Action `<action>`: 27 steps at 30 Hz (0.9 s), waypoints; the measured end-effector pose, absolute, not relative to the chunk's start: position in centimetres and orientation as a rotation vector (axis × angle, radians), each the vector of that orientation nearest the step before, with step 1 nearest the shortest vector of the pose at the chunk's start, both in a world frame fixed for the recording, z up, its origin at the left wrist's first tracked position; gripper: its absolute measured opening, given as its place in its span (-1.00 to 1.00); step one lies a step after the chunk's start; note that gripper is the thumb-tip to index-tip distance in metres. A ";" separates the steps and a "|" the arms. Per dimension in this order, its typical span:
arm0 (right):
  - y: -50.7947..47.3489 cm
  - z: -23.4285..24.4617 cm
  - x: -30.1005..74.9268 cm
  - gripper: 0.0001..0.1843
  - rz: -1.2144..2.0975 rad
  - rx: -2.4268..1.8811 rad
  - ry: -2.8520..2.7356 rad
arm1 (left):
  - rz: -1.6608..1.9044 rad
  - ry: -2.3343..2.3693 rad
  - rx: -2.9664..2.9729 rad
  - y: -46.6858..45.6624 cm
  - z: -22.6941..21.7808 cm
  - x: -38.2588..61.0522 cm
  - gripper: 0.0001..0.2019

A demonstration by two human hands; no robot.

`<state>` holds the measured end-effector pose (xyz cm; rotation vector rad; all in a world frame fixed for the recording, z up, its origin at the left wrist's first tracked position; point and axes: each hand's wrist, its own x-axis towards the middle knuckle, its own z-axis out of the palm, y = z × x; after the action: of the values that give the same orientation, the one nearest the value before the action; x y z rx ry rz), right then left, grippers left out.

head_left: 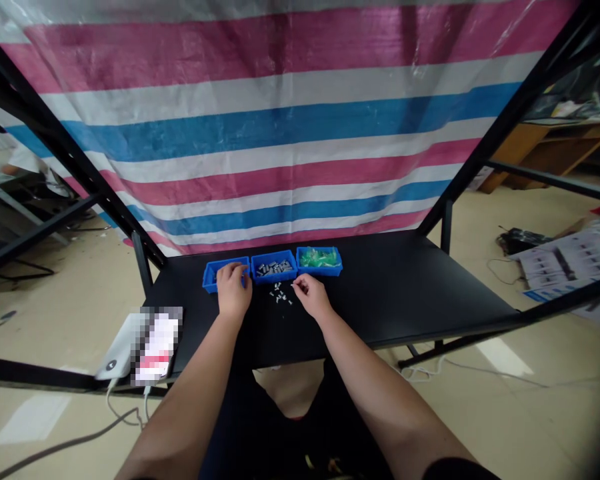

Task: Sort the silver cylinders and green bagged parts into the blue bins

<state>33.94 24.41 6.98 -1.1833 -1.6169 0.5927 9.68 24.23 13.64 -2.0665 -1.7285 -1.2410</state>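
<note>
Two bare forearms rise from the bottom of the frame to a black tabletop at centre, backed by a striped tarp across the upper frame. Three blue bins sit in a row: left bin, middle bin with grey parts, right bin with green parts. Left hand rests curled over the left bin's edge; whether it holds anything cannot be told. Right hand pinches a small part just beside the loose metal pieces.
</note>
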 end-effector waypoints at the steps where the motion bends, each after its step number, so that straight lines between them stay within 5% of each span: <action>1: 24.3 7.1 34.0 -0.86 0.628 -1.162 -1.609 | -1.236 -1.683 -2.156 23.9 13.4 10.5 -0.78; 9: 24.0 7.4 34.5 -0.81 0.869 -1.016 -1.584 | -1.182 -1.447 -2.736 22.0 11.0 17.4 -0.80; 21: 23.8 8.3 34.7 -0.81 0.736 -1.035 -2.011 | -1.157 -1.953 -1.879 24.9 14.0 10.5 -0.82; 27: 23.7 8.3 34.4 -0.78 0.654 -1.025 -2.070 | -1.156 -1.734 -2.241 22.4 12.5 12.0 -0.79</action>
<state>34.43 23.67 8.25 -1.0252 -2.0700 0.6545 12.04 22.39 12.53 -2.2410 -1.7341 -1.1557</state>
